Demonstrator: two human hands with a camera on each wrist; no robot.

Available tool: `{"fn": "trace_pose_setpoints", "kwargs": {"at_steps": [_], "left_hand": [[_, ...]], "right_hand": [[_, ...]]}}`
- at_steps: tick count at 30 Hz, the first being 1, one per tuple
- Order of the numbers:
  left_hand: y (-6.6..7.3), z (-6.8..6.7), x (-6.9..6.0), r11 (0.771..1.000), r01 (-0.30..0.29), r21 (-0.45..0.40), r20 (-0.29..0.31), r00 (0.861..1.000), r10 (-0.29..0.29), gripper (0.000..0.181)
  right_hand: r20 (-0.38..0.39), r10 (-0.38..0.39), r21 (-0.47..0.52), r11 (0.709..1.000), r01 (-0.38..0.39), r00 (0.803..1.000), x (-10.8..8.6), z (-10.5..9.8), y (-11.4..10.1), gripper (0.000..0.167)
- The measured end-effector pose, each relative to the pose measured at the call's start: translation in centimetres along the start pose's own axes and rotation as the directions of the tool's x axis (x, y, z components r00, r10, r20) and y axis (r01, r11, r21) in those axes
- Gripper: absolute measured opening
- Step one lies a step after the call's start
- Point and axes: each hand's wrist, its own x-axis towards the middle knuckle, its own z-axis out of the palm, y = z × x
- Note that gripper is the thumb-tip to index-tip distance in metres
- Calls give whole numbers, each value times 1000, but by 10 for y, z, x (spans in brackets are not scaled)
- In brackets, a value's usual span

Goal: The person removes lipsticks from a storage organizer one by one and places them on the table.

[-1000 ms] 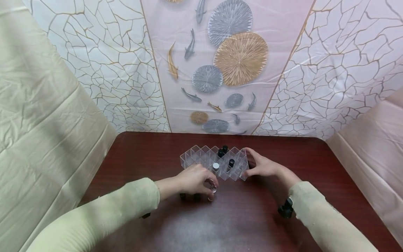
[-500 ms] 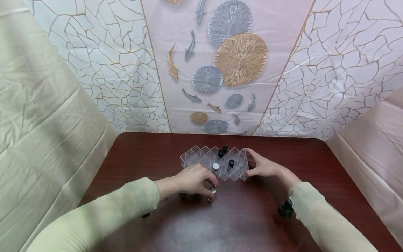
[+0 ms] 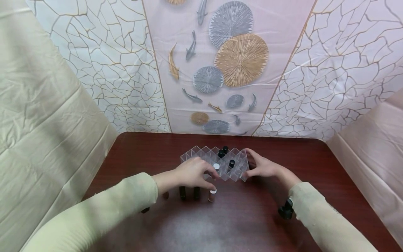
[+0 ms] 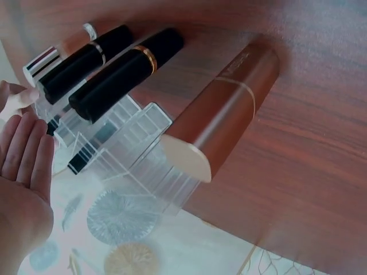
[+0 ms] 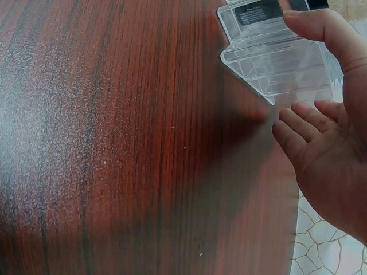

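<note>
My left hand (image 3: 195,173) hovers with thumb and fingers parted, the thumb by the silver top of a small lipstick tube (image 3: 212,196) standing on the table. Whether thumb and cap touch I cannot tell. Two black lipstick tubes (image 4: 123,74) and a larger brown tube (image 4: 223,114) stand beside it, partly under the left hand in the head view. My right hand (image 3: 262,166) grips the right end of a clear lipstick organizer (image 3: 201,154), thumb in front and fingers behind. Several black-capped tubes (image 3: 231,163) and one white-topped tube (image 3: 216,167) sit in its diamond-shaped slots.
The dark red wooden table (image 3: 245,224) carries everything. Behind it hangs a patterned cloth (image 3: 207,105) with fish and round leaves. Pale cloth walls (image 3: 47,122) close in both sides.
The left hand has loosened from the silver-topped tube and shifted up a little, so more of the standing tube shows. The right hand keeps its hold on the organizer.
</note>
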Motion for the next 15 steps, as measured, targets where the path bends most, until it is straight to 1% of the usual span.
{"fn": "trace_pose_setpoints", "kwargs": {"at_steps": [6, 9, 11, 15], "left_hand": [[-2, -4, 6, 1000, 10, 2, -38, 999, -10, 33], [-5, -4, 10, 999, 34, 13, -49, 998, -33, 36], [-8, -5, 14, 998, 60, 22, -51, 997, -59, 37], [-14, -7, 22, 996, 88, 20, -36, 996, -87, 37]], "right_hand": [[7, -26, -28, 999, 26, 1000, 0, -1, 1, 99], [5, -13, -16, 1000, 13, 1000, 0, -1, 0, 99], [7, -5, -1, 1000, 5, 1000, 0, -1, 0, 100], [7, 6, -4, 1000, -6, 1000, 1, -1, -1, 102]]}}
